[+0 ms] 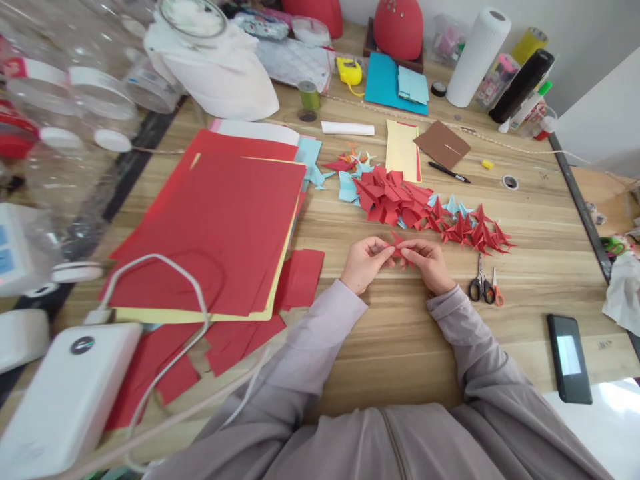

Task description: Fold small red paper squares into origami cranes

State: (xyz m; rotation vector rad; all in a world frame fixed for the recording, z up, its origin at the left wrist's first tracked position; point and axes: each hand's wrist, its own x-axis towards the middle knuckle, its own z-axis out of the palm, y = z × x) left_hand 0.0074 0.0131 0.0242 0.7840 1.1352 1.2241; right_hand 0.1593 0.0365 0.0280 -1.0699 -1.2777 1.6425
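My left hand (364, 263) and right hand (429, 263) are pinching folded red paper (397, 245) between them — thumbs and fingertips clamping on it, just in front of red origami pile (393, 197). Farther back, dark tray (369, 41) is holding red dome (399, 30). Clear plastic jars (103, 110) are crowding left side (what's inside, I'm not making out).

Near the centre of the frame, the left hand (366, 261) and right hand (430, 264) pinched a small red paper piece (397, 240) between their fingers. Just above and to the right lay a heap of red folded papers (393, 195). A stack of large red sheets (225, 227) lay left of centre, a white power bank (65, 400) at the lower left, and a black phone (570, 360) at the lower right.
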